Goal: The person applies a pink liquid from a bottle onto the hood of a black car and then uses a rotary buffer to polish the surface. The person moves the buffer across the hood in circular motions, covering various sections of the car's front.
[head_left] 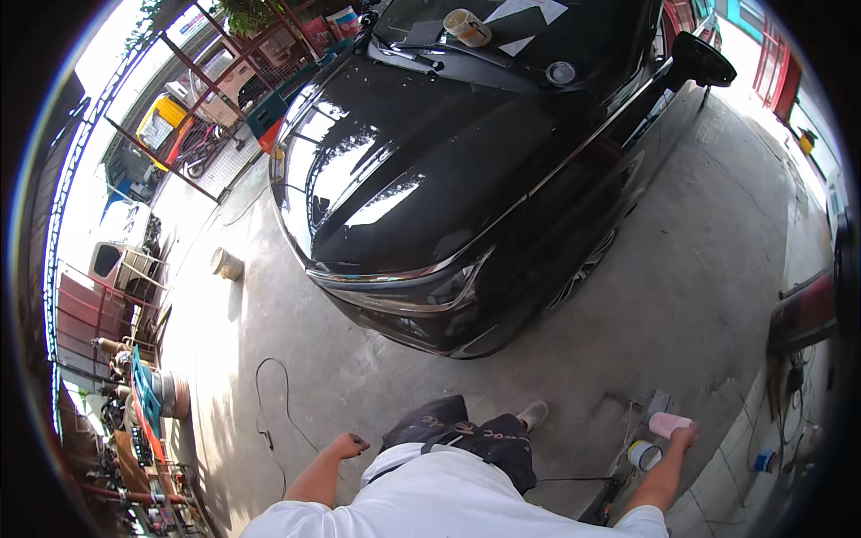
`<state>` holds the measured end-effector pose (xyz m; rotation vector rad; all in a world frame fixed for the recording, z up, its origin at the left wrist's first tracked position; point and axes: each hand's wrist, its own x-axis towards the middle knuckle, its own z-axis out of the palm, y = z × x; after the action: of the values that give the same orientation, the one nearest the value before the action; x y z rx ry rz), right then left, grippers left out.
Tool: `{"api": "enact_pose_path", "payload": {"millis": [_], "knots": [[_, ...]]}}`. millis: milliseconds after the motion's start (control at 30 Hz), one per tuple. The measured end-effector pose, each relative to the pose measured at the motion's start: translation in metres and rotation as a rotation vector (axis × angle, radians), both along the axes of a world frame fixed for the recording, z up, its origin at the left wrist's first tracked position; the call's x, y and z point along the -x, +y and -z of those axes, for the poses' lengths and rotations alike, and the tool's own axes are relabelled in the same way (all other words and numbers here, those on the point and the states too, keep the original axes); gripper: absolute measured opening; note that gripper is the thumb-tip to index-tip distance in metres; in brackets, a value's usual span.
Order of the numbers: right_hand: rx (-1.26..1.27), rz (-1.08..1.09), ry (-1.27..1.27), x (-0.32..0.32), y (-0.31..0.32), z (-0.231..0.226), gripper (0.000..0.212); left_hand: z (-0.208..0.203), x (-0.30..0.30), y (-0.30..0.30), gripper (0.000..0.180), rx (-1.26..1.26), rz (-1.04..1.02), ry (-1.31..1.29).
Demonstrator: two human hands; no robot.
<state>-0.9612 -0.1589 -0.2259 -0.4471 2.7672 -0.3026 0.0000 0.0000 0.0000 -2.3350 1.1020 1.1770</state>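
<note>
On the right, my right hand (pixel 684 436) is closed round a pink, roughly cylindrical thing (pixel 668 424), whose kind I cannot make out. Just beside it, a round white tub (pixel 644 455) with a yellow and dark side rests near a narrow dark stand (pixel 619 477). My left hand (pixel 348 445) hangs low over the concrete floor, away from any object. Its fingers are curled in, with a dark patch at the tips, and the palm is hidden. In front of me is a glossy black car (pixel 466 206), out of reach of both hands.
A cable (pixel 260 394) loops over the concrete floor (pixel 359 386) on the left. Farther off stands a pale bucket (pixel 227 264). Cluttered shelving (pixel 143 421) lines the left side. A tub (pixel 467 28) and papers lie by the car's windscreen. A dark red panel (pixel 803 314) juts in at right.
</note>
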Motion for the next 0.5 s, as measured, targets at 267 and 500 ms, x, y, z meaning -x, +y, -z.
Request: {"api": "enact_pose_path", "payload": {"millis": [267,500], "knots": [[-0.151,-0.755,0.281,-0.082,0.03,-0.07,0.044,0.059,0.041,0.013,0.047,0.028,0.19,0.07],[0.192,-1.453,0.091,-0.303,0.008,-0.19,0.03,0.062,0.133,-0.094,0.047,0.442,0.373,0.454]]}}
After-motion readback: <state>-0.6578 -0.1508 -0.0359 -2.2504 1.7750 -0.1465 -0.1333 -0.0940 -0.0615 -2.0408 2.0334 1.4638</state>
